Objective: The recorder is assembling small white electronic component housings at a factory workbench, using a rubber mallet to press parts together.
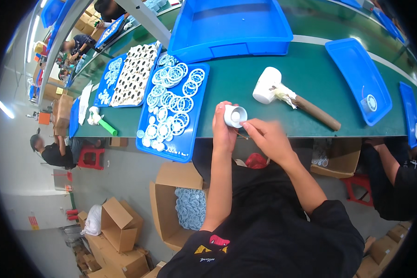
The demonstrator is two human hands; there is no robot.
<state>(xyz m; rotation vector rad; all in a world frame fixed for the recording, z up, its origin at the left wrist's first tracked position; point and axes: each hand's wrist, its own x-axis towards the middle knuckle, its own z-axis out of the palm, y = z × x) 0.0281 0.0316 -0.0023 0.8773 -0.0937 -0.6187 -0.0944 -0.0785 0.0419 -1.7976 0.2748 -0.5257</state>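
Note:
My left hand [221, 133] is wrapped round a short white plastic cylinder [230, 116], its open end tilted to the right. A round white piece shows inside it. At the cylinder's rim, my right hand [269, 139] has thumb and forefinger pinched together; anything between them is too small to make out. A thin orange wire [242, 135] hangs below the cylinder, between the hands. Beyond my right hand lies a white-headed mallet [267, 85] with a brown handle. Left of my hands, a blue tray [197, 118] holds several pale slotted rings and small white discs.
A large blue bin [229, 50] stands at the back. On the right, a narrow blue tray [356, 62] holds a white part [369, 103]. A molded tray [136, 72] and green-handled tool [107, 127] lie left. Below the bench stands a carton [164, 208] of rings. Co-workers sit on both sides.

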